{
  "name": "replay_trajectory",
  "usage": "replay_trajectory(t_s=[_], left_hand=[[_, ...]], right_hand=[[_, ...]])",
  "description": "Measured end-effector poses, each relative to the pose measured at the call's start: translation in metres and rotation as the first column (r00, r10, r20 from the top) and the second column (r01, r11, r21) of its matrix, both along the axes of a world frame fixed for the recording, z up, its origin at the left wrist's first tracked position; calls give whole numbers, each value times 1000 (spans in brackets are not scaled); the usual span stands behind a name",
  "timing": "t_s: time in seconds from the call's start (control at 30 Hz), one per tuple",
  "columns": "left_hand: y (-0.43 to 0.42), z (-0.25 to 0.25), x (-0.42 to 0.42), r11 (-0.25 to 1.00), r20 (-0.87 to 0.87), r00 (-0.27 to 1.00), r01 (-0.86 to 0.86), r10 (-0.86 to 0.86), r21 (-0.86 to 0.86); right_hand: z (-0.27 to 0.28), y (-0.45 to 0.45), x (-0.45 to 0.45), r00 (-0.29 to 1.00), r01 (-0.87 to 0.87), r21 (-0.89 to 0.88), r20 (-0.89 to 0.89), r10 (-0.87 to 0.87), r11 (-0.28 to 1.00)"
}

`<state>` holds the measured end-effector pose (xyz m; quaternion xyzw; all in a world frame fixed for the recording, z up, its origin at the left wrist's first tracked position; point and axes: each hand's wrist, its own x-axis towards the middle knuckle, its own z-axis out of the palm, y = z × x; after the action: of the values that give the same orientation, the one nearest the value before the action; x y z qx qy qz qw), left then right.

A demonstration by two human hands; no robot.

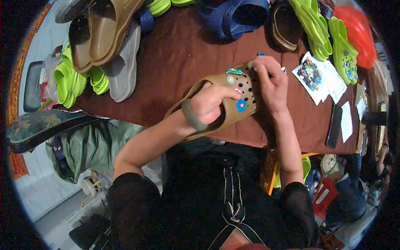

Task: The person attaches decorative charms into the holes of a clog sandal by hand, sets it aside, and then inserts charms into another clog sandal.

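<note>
A tan clog with holes in its upper is held over the table edge, toe toward the right. Several charms sit on it, among them a blue flower charm, a pale round charm and a green-blue charm. My left hand, with a grey-green band at the wrist, is closed at the clog's opening, index finger stretched onto the upper beside a small red-and-white charm. My right hand is closed at the toe end, fingers curled against it; its fingertips are partly hidden.
Brown cloth covers the table. Brown clogs, a grey clog and green clogs pile up at left. Navy sandals and more green clogs stand at the back. Charm packets and a black phone-like object lie right.
</note>
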<state>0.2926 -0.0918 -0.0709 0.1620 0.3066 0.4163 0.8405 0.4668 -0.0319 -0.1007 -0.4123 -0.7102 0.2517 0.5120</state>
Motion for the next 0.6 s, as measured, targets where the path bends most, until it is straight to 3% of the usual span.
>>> replay_trajectory(t_s=[0.07,0.13,0.2,0.23,0.6], left_hand=[[0,-2,1,999,43,999,3,-5,42],[-2,0,1,998,43,999,-9,6,63],[-7,7,-2,997,0,999,-36,36,70],[-6,6,-2,998,0,1000,-27,27,65],[-3,1,0,999,31,1000,2,-3,47]], right_hand=[[1,-3,2,929,-43,-299,-364,-72,953],[5,2,15,882,-16,-410,-436,-180,912],[11,6,29,923,92,-337,-324,-208,937],[3,12,38,918,72,-315,-349,-186,946],[-16,23,55,984,169,-419,19,-178,892]])
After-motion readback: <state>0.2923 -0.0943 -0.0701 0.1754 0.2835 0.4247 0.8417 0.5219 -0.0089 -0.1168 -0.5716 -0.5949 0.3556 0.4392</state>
